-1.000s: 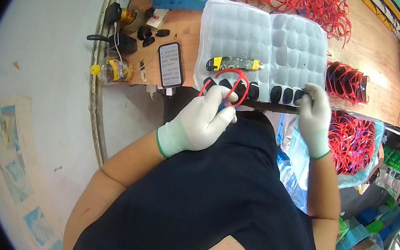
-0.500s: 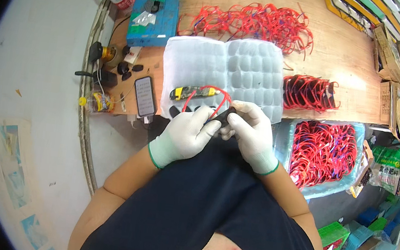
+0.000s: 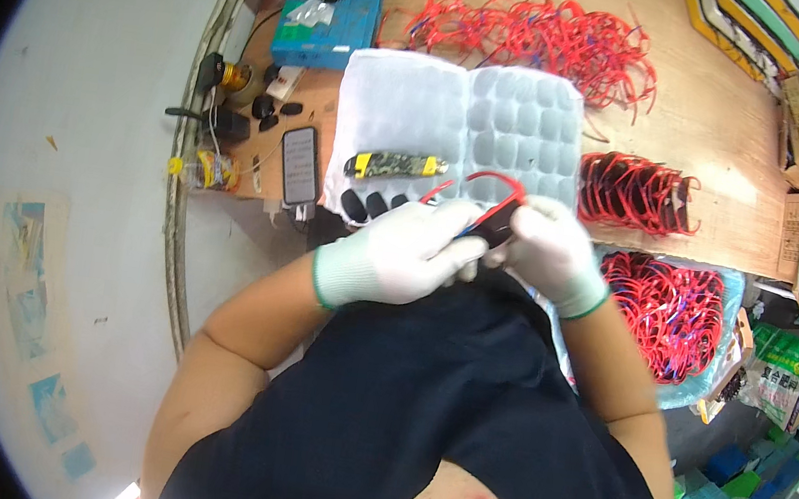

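Between the two white-gloved hands, a red frame arches up above the fingertips, with a dark lens-shaped piece just below its upper end. The left hand is mostly closed, its thumb and fingers pinched together on the near side of the frame; the exact grip is partly hidden by the glove. The right hand is curled too, its fingertips closed at the other end, against the frame and the dark piece.

Just beyond the left hand, a few black oval pieces lie along the near edge of a pale pocketed sheet, and a yellow-and-camouflage cutter rests on the sheet a little farther off. Left of the left hand, a phone lies with its screen lit. Beyond the right hand and to its right stands a row of red frames with dark lenses; nearer, just right of that wrist, a lined bin holds more red frames. Well beyond both hands, a loose heap of red strips sprawls over the wooden table.
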`<state>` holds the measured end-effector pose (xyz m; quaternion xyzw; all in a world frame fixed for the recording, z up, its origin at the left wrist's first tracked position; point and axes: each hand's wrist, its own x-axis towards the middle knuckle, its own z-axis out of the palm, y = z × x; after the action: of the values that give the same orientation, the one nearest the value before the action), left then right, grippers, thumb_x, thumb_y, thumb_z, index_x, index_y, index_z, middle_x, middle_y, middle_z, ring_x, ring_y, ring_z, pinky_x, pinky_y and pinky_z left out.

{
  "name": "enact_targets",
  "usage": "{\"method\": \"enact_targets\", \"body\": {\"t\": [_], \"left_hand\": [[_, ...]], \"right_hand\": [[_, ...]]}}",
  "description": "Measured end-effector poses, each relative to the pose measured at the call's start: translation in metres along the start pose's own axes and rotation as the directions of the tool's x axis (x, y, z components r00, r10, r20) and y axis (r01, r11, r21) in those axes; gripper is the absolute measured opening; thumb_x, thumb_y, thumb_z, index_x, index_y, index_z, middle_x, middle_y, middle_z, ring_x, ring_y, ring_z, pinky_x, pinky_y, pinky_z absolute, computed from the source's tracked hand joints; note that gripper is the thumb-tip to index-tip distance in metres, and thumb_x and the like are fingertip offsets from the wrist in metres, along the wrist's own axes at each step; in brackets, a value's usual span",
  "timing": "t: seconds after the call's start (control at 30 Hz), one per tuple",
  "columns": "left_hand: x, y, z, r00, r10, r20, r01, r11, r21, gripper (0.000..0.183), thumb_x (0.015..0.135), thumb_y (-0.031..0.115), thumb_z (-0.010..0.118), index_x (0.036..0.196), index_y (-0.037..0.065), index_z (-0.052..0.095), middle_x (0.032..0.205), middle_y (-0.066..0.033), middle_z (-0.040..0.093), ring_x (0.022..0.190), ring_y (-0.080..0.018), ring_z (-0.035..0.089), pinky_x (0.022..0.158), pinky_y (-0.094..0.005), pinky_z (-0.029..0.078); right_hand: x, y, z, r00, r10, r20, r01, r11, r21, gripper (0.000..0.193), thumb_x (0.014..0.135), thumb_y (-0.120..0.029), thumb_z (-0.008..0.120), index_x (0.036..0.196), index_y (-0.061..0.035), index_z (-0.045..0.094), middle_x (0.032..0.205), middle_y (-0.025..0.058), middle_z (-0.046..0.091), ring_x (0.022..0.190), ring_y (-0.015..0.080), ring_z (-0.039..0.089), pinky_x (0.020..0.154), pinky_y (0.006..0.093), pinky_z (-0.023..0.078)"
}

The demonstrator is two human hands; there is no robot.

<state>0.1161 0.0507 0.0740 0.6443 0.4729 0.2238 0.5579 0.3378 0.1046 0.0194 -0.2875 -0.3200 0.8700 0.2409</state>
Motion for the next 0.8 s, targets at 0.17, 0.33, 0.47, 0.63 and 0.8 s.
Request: {"method": "enact_targets", "body": {"t": [0.17, 0.33, 0.47, 0.63, 0.8], "left_hand": [[-0.005, -0.020, 0.031, 0.976, 0.113, -0.184, -0.116, 0.993, -0.004, 0.016, 0.105, 0.013, 0.051, 0.109, -0.001, 0.058, 0.074, -0.0073, 0.070, 0.064, -0.0183, 0.070, 0.064, -0.0307, 0.056], [-0.020, -0.034, 0.028, 0.904, 0.239, -0.355, -0.225, 0.971, 0.081, 0.012, 0.102, 0.008, 0.055, 0.101, -0.002, 0.061, 0.067, -0.0072, 0.066, 0.057, -0.0197, 0.067, 0.055, -0.0299, 0.052], [-0.033, -0.055, 0.023, 0.830, 0.367, -0.420, -0.278, 0.925, 0.259, 0.009, 0.095, 0.003, 0.061, 0.086, 0.000, 0.060, 0.063, -0.0095, 0.060, 0.053, -0.0258, 0.062, 0.051, -0.0355, 0.048], [-0.054, -0.063, 0.005, 0.821, 0.464, -0.332, -0.308, 0.851, 0.426, 0.007, 0.090, 0.000, 0.062, 0.084, 0.002, 0.060, 0.063, -0.0117, 0.056, 0.053, -0.0308, 0.059, 0.050, -0.0391, 0.046], [-0.065, -0.077, -0.008, 0.823, 0.472, -0.316, -0.356, 0.862, 0.362, 0.003, 0.091, 0.002, 0.063, 0.088, 0.003, 0.062, 0.066, -0.0108, 0.057, 0.054, -0.0313, 0.059, 0.051, -0.0400, 0.047]], "right_hand": [[-0.014, -0.033, -0.012, 0.988, 0.153, -0.006, -0.151, 0.971, -0.184, 0.035, 0.100, -0.022, 0.065, 0.115, 0.0089, 0.067, 0.094, 0.0125, 0.071, 0.081, 0.0180, 0.067, 0.079, 0.0324, 0.054], [0.001, 0.013, 0.009, 0.999, 0.018, -0.041, -0.019, 1.000, -0.025, 0.034, 0.102, -0.024, 0.061, 0.114, 0.0069, 0.067, 0.093, 0.0119, 0.071, 0.079, 0.0173, 0.065, 0.078, 0.0323, 0.052], [0.018, 0.053, 0.021, 0.999, 0.001, -0.034, 0.004, 0.989, 0.148, 0.029, 0.102, -0.026, 0.061, 0.098, 0.0024, 0.066, 0.084, 0.0088, 0.066, 0.071, 0.0160, 0.059, 0.071, 0.0325, 0.049], [0.023, 0.058, 0.040, 0.997, 0.065, -0.052, -0.062, 0.996, 0.064, 0.028, 0.101, -0.026, 0.062, 0.089, -0.0003, 0.064, 0.080, 0.0079, 0.065, 0.070, 0.0157, 0.058, 0.070, 0.0309, 0.047], [0.027, 0.074, 0.065, 0.995, 0.018, -0.095, -0.004, 0.989, 0.149, 0.027, 0.101, -0.025, 0.061, 0.099, 0.0014, 0.065, 0.085, 0.0076, 0.066, 0.074, 0.0151, 0.059, 0.072, 0.0306, 0.047]]}}
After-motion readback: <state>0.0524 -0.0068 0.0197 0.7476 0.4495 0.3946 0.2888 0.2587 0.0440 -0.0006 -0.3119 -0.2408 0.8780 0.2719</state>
